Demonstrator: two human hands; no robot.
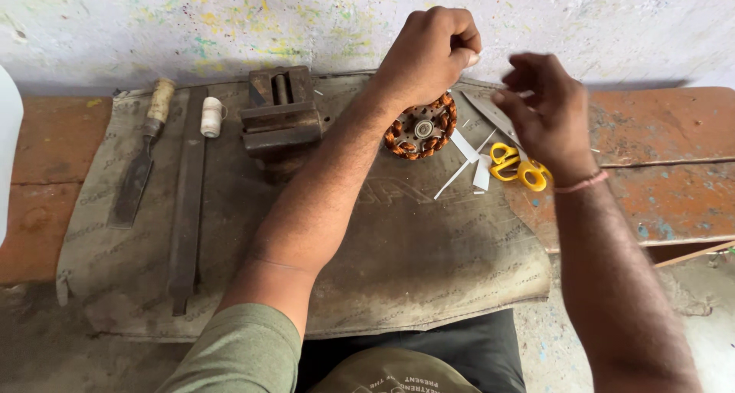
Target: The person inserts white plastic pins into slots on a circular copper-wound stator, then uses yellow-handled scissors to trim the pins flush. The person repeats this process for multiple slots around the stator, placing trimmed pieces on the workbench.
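Grey mat [398, 263] on floor, bearing flat bar [188, 201], chisel [138, 171], thread spool [211, 117], vise [280, 117], paper strips [467, 159], yellow scissors [519, 167], copper-wound stator [421, 129]; left hand [430, 52] clenched above stator, contents hidden; right hand [545, 109] beside it, fingers curled, grasp cannot be told.

Soft even daylight, faint shadows, right hand [547, 106] motion-blurred

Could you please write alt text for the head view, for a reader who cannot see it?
A person's left hand is closed in a fist above a copper-wound stator on a grey mat, while the right hand hovers beside it over yellow scissors and white paper strips. A small vise, thread spool and file lie to the left.
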